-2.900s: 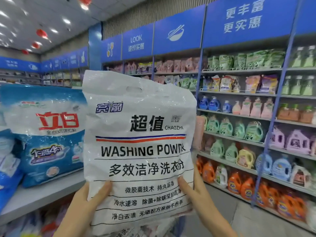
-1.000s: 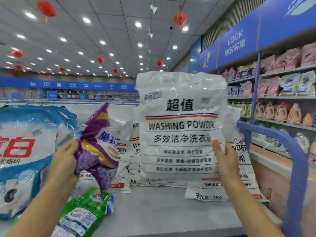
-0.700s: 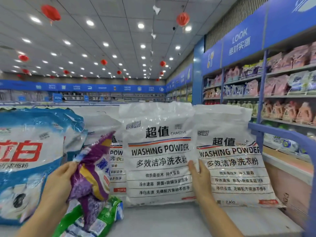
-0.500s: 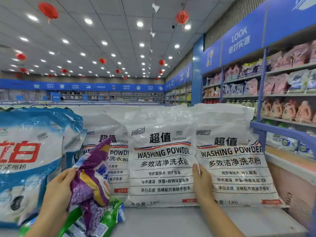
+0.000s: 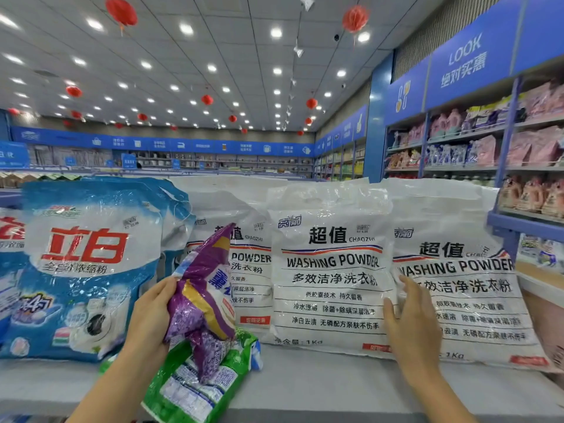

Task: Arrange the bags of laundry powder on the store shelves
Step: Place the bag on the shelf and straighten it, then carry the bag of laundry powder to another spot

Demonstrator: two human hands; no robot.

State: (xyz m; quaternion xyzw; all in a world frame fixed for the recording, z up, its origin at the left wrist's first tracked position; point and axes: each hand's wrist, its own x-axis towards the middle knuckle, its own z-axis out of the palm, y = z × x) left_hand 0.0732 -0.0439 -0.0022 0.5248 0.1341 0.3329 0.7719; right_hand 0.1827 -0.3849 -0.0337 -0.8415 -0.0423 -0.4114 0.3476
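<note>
left fingers (image 5: 166,290) around purple bag (image 5: 201,303), white bag (image 5: 248,270) half hidden behind; right fingers (image 5: 410,290) straight, empty

Bare left hand (image 5: 150,312), bare right hand (image 5: 412,328)

Three white washing-powder bags (image 5: 331,270) stand upright side by side on a grey shelf (image 5: 320,389), a large blue bag (image 5: 88,264) upright to their left; the left hand (image 5: 152,312) grips a crumpled purple bag (image 5: 201,294), tilted, above a green bag (image 5: 195,389) lying flat.
</note>
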